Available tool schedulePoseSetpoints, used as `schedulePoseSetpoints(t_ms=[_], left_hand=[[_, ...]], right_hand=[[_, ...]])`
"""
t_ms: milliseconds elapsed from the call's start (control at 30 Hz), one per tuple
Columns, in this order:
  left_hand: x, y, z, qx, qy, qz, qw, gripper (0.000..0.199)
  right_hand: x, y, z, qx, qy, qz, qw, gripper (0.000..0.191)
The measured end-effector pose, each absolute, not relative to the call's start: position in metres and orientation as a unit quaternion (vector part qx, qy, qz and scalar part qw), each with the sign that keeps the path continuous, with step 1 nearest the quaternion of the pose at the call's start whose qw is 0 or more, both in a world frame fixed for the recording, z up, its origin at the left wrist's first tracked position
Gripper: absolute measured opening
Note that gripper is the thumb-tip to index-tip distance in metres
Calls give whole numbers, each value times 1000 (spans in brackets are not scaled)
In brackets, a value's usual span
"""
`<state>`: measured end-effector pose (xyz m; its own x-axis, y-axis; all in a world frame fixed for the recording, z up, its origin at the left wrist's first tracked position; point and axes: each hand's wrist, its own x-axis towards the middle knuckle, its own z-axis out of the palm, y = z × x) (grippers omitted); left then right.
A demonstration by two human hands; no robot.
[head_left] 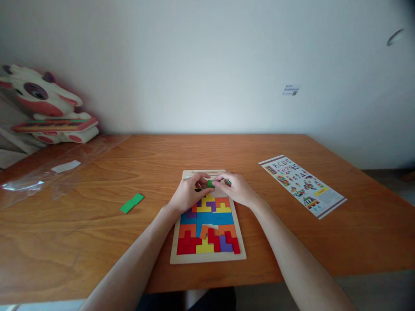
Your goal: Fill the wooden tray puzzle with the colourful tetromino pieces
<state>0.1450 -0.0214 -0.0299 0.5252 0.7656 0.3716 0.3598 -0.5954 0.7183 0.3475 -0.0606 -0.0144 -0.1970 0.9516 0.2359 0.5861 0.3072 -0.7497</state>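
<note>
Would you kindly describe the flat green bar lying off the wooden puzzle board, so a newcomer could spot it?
On the brown wooden table, find the pale wooden puzzle board. To its left, outside the left forearm, lies a slim, flat green bar. Unlike the green pieces at the board's far end, it rests alone on the tabletop.

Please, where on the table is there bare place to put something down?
Bare wood: behind the board up to the wall; between board and printed sheet; this side of the loose green piece. Crowded: far left, with cow toy and plastic wrapper; the board, under left hand and right hand.
</note>
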Motion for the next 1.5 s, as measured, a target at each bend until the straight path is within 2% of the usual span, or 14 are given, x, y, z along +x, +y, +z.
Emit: schedulePoseSetpoints(t_ms=[133,233,433,600,733,833,1067,1267,1500], left_hand=[[140,-20,-28,880,294,330,176,17],[135,-23,-23,911,248,313,105,17],[134,-31,-17,937,218,265,66,20],[136,-29,-20,935,222,267,77,22],[128,-38,-16,922,208,299,132,18],[114,-57,-10,921,171,302,177,17],[90,-91,-10,942,88,240,218,19],[94,-91,-13,939,94,231,237,21],[94,-88,-24,932,103,262,228,18]], right_hand=[[356,-60,-15,-556,-690,316,340,25],[358,-59,-18,-557,-681,332,340,25],[358,-60,-24,-558,-710,323,284,25],[359,-57,-27,-537,-726,329,276,28],[355,-68,-27,-552,-697,272,368,30],[355,-95,-27,-542,-698,215,416,23],[343,-176,-21,-494,-760,193,376,12],[313,-198,-20,-559,-740,211,309,30],[312,-195,-26,-567,-722,222,328,20]])
